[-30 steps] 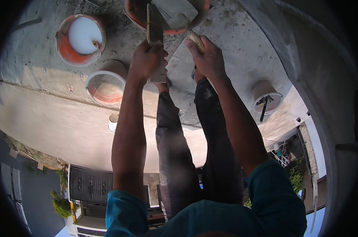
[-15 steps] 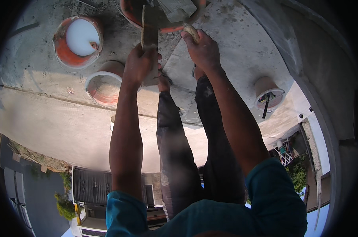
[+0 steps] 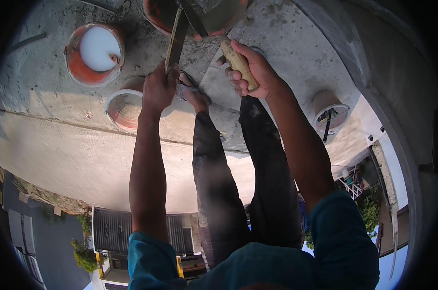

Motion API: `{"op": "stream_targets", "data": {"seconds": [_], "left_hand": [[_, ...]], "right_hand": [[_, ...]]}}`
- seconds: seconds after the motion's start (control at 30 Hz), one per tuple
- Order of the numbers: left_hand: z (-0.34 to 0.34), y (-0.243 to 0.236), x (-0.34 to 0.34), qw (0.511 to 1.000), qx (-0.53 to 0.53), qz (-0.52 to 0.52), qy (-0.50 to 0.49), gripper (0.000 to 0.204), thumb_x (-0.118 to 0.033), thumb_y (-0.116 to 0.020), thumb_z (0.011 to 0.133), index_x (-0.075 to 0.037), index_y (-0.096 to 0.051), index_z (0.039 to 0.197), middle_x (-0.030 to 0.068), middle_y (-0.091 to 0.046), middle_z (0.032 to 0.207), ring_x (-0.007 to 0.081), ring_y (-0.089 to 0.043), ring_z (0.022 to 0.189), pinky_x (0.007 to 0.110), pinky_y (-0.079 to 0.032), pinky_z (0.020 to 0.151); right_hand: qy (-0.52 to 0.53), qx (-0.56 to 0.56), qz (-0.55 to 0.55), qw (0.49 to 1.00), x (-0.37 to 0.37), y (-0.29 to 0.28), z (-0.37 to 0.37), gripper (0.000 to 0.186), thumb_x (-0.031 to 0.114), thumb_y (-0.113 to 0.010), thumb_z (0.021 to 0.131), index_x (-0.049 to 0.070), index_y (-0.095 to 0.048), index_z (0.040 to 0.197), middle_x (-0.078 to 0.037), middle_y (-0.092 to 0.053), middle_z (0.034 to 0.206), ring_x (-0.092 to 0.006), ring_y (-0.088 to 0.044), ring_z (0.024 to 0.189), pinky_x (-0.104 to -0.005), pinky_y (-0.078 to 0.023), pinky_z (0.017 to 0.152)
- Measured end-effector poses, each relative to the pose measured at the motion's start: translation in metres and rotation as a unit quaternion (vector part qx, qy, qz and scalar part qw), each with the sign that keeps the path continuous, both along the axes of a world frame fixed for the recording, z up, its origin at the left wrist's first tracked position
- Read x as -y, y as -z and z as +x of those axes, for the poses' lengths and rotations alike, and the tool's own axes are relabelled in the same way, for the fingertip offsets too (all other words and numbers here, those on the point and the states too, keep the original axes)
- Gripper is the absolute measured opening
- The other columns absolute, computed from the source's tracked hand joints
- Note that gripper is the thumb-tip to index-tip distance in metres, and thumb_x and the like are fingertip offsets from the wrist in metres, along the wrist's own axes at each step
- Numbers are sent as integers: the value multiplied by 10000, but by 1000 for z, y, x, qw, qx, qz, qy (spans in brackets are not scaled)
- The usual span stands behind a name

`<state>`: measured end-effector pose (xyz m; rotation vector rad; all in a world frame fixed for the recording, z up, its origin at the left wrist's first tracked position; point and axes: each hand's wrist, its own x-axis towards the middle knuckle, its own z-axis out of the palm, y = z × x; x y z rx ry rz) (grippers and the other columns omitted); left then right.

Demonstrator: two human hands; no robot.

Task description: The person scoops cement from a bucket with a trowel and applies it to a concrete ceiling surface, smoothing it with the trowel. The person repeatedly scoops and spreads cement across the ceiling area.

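My left hand [image 3: 160, 89] is closed round a long, flat board [image 3: 176, 43] with a pale edge, seen nearly edge-on and tilted upward. In my right hand [image 3: 263, 72] is a trowel [image 3: 239, 64], its fingers wrapped round the light wooden handle. The trowel's dark blade [image 3: 194, 20] points away to the far left, close beside the board's upper end; whether they touch I cannot tell. Both tools reach over the near rim of an orange basin [image 3: 156, 19] with grey, wet-looking mix inside, cut off by the top of the view.
An orange bucket [image 3: 79, 63] of white liquid stands at the far left. A second, dirty bucket [image 3: 124, 116] is beside my left forearm. To the right, a small bucket [image 3: 329, 104] holds tools. My sandalled foot [image 3: 190, 87] is on the concrete floor, and a grey wall [image 3: 383, 53] curves along the right.
The trowel, whose blade was over the basin, has come nearer and turned leftward beside the board. My right hand has rolled, showing its fingers and the handle. My left hand has shifted slightly left, tilting the board.
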<state>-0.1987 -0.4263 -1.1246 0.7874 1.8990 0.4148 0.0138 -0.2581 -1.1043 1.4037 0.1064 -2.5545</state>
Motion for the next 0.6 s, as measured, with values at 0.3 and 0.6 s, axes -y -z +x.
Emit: {"op": "stream_targets", "data": {"seconds": [0.3, 0.6], "left_hand": [[-11, 12, -5, 999, -13, 18, -37, 237, -200, -571, 975, -32, -612, 1137, 269, -681, 863, 477, -659, 860, 532, -521, 737], [-24, 11, 16, 997, -60, 24, 43, 243, -215, -586, 976, -43, -588, 1149, 278, -662, 833, 496, -642, 830, 562, -497, 705]], "right_hand": [[-235, 152, 492, 825, 31, -45, 36, 470, 471, -652, 925, 45, -643, 1124, -119, -641, 708, -232, -660, 569, -349, -522, 533], [-302, 170, 780, 521, 16, -17, 17, 397, 379, -787, 788, 174, -687, 1113, -35, -740, 901, -264, -726, 798, -358, -580, 670]]}}
